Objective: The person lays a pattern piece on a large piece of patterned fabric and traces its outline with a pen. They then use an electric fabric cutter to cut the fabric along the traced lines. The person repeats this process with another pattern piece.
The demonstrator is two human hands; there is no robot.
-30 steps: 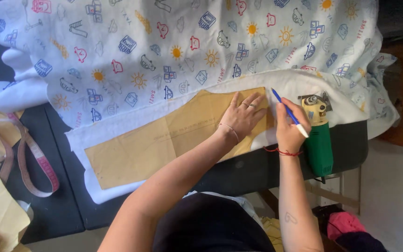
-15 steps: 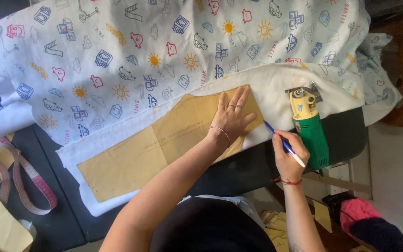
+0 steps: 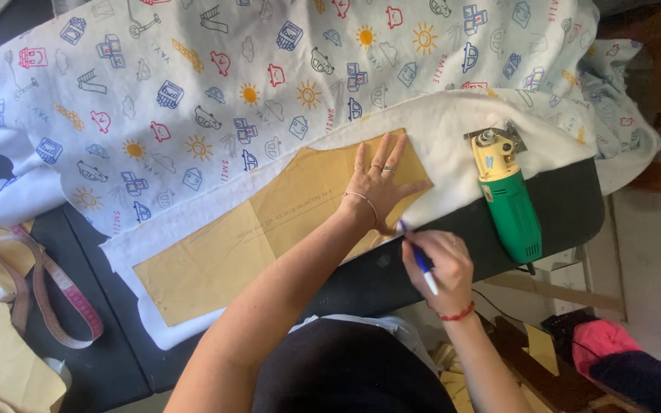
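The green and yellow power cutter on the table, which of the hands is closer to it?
Right. The right hand, holding a blue pen, sits just beside the power cutter near the table edge; the left hand rests farther away, flat on the tan paper pattern.

The fabric (image 3: 284, 84) spread over the black table (image 3: 575, 203) is white, printed all over with small pictures in blue, red, orange and grey, suns and little houses among them, while its turned-back underside (image 3: 453, 126) is plain creamy white. On it lies a tan, kraft-brown paper pattern (image 3: 269, 229) with faint dark lines, and just beside that a cutting tool (image 3: 508, 195) with a green body and a yellow head. The pen (image 3: 421, 260) in the right hand (image 3: 439, 268) is blue and white, a red string circles that wrist, thin silver-coloured rings and a bangle show on the left hand (image 3: 380, 187), and a dusky pink tape measure (image 3: 32, 294) coils at the table's end.
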